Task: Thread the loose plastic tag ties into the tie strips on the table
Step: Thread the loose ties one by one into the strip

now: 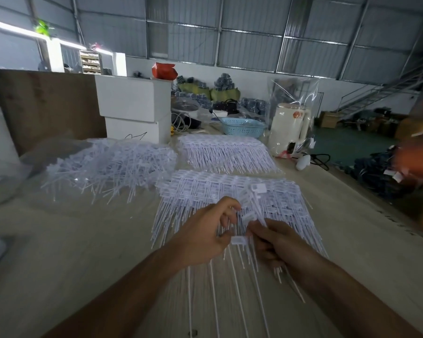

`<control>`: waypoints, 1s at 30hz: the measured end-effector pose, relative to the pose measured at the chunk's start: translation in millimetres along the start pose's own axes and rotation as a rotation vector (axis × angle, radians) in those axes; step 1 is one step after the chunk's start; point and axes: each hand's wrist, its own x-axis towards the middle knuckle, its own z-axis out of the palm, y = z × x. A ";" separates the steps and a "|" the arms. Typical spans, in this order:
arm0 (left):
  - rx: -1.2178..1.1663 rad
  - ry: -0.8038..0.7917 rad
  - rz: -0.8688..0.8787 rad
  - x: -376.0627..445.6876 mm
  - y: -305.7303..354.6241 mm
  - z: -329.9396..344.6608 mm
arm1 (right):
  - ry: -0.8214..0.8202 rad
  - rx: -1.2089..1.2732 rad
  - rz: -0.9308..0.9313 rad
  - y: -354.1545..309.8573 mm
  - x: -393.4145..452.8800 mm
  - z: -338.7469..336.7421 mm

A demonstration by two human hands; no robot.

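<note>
A small bundle of white tag ties (250,217) is held between the two hands, just above the nearer tie strip (232,191) laid on the pale surface (83,240). The left hand (205,234) is curled, with thumb and forefinger pinching the ties near their flat heads; the right hand (276,242) is closed round the same bundle from the other side, lower on the stems. Which single tie is being worked cannot be told, as the pieces overlap and blur.

The long axis of the held ties runs roughly away from the person, heads up and far, thin tails trailing down toward the body past the wrists. The strip lies directly beyond and beneath both grips, its own tails pointing the same way. The left grip is judged the nearer to the heads, so the feeding is likely guided from there.

A second strip (226,150) lies farther back, and the loose heap of ties (113,164) sits to the left, well apart from the hands.
</note>
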 end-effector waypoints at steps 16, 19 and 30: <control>0.004 -0.112 -0.064 4.2 1.9 -12.6 | 0.030 -0.179 -0.092 -4.7 1.7 -11.4; -0.061 -0.074 -0.046 3.4 2.9 -13.7 | -0.034 -0.234 -0.086 -4.8 0.0 -9.7; -0.100 -0.052 0.070 5.1 11.1 -14.8 | -0.138 -0.156 -0.064 -2.8 0.6 -23.2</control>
